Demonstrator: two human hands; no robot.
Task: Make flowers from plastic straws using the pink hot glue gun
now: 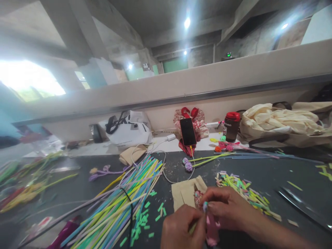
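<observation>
My left hand [183,226] and my right hand [228,209] are close together at the bottom of the head view, fingers closed in pinches. At my right fingertips is a small pale blue and purple piece [205,206]. A bit of yellow-green shows at my left fingers; what it belongs to is hidden. Below my right hand is something pink and soft-looking [212,231], partly covered. Just behind the hands lies a beige folded cloth or paper [181,193]. Short cut pieces in mixed colours [241,188] are heaped beyond my right hand.
Long coloured chenille stems [124,204] lie bundled at left, beside green cut pieces [141,221]. A phone [188,132] on a cable leans at the back. Purple fuzzy flowers [188,166], a dark red-lidded bottle [231,126] and a long metal tool [306,207] are also on the table.
</observation>
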